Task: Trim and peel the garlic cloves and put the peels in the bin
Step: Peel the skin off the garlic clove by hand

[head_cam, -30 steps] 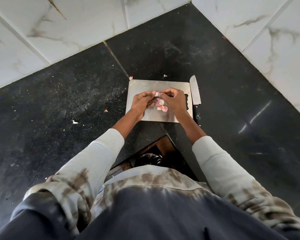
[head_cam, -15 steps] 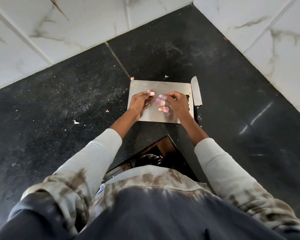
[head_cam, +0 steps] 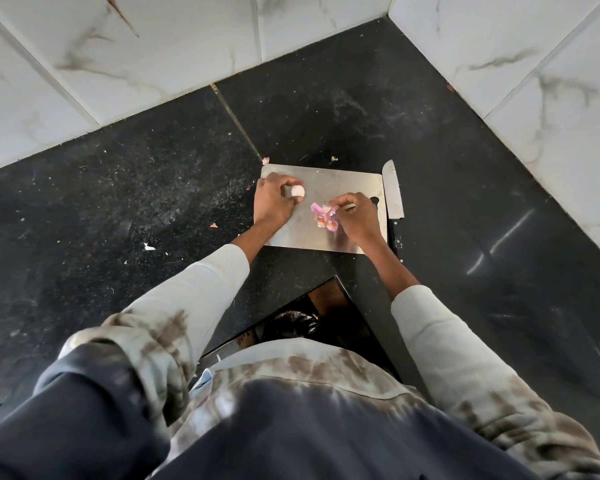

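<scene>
Garlic clove (head_cam: 297, 191), now bare and white, carried out to the far left corner of the steel cutting board (head_cam: 340, 181), pinched between left hand (head_cam: 274, 202) fingertips. A moment ago held by both hands together over the board's middle, skin partly on. Pink peels (head_cam: 322, 216) now loose in a heap near the board's right edge, right hand (head_cam: 355, 220) fingers closed lightly on the top scrap. Knife (head_cam: 392, 192) idle just off the right edge. Peeling of this clove apparently done; likely next, gathering the peels for the bin (head_cam: 291, 327), dark-lined, below the counter's near edge.
</scene>
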A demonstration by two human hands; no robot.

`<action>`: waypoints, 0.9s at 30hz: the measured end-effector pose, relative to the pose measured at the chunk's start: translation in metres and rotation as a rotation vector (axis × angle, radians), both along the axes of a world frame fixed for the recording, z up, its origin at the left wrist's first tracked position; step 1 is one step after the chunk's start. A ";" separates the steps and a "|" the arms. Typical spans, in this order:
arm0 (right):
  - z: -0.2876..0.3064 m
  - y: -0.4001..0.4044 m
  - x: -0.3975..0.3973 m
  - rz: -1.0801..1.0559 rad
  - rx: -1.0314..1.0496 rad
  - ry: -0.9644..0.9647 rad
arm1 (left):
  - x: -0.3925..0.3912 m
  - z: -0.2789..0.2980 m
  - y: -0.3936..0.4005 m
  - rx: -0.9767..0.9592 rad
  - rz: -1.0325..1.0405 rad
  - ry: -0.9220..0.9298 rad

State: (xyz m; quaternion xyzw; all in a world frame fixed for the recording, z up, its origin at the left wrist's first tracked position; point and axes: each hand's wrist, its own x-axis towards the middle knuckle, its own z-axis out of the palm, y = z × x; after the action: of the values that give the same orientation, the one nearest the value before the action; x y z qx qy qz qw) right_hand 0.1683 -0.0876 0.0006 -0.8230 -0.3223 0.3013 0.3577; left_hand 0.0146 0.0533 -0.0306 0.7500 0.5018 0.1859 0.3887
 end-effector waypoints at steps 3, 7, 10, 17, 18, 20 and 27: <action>0.000 0.000 0.004 -0.008 -0.024 -0.042 | -0.004 -0.005 0.003 0.041 -0.028 0.064; -0.002 0.002 0.001 -0.025 -0.047 -0.107 | -0.013 -0.004 0.007 0.055 -0.053 0.086; -0.001 0.009 -0.006 -0.039 -0.027 -0.183 | -0.025 0.002 0.016 0.051 -0.047 0.041; 0.004 0.044 -0.028 0.002 0.069 -0.255 | -0.105 0.025 0.043 -0.033 0.026 0.017; 0.002 0.050 -0.031 0.020 0.083 -0.252 | -0.120 0.024 0.045 -0.047 0.029 0.032; 0.000 0.062 -0.041 0.055 0.105 -0.244 | -0.148 0.022 0.046 -0.065 0.016 0.087; -0.005 0.089 -0.081 0.194 0.148 -0.224 | -0.205 0.029 0.035 -0.139 -0.226 0.272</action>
State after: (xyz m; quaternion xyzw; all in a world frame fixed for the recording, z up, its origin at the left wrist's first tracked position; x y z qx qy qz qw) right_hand 0.0877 0.0015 -0.0045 -0.7880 -0.4594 0.2161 0.3484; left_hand -0.1901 0.0886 -0.0020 0.7911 0.4740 0.0030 0.3867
